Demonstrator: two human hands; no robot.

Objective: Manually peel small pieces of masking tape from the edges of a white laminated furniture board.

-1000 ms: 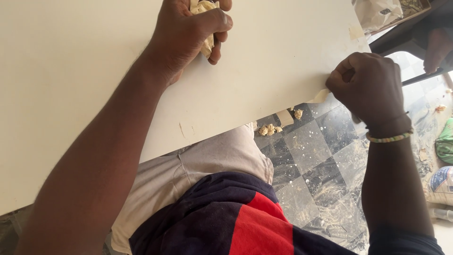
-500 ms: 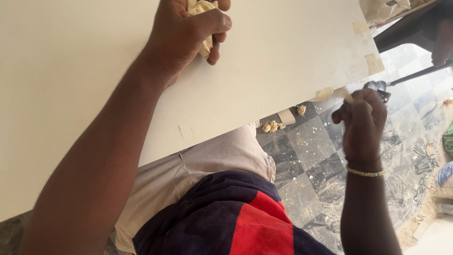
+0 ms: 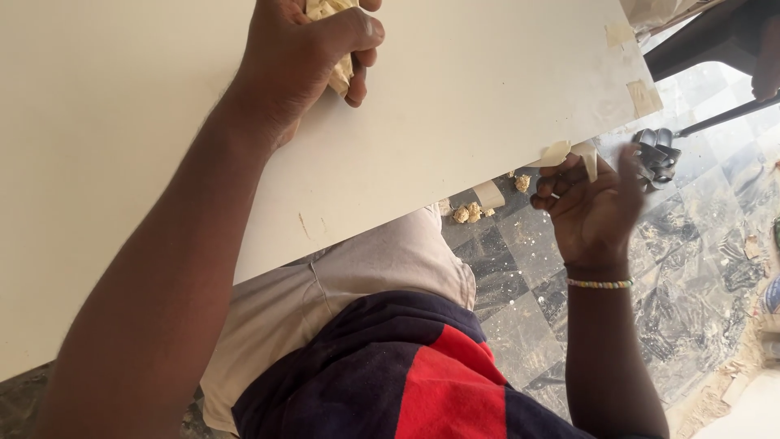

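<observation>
Since the earlier frame, right hand (image 3: 593, 215) has risen to the near edge of the white board (image 3: 455, 106); left hand (image 3: 305, 53) unchanged. Board fills the upper left; its near edge runs diagonally over my lap. Open checkered floor (image 3: 691, 268) beyond the edge gives the right hand free room. Left grip clamped on one wad of crumpled tape (image 3: 329, 16), pressed against the board face. Right grip pinched on one peeling tape strip (image 3: 561, 153) at the board edge. Count: two taped patches (image 3: 643, 96) near the far corner; a few tape scraps (image 3: 471, 213) on the floor.
</observation>
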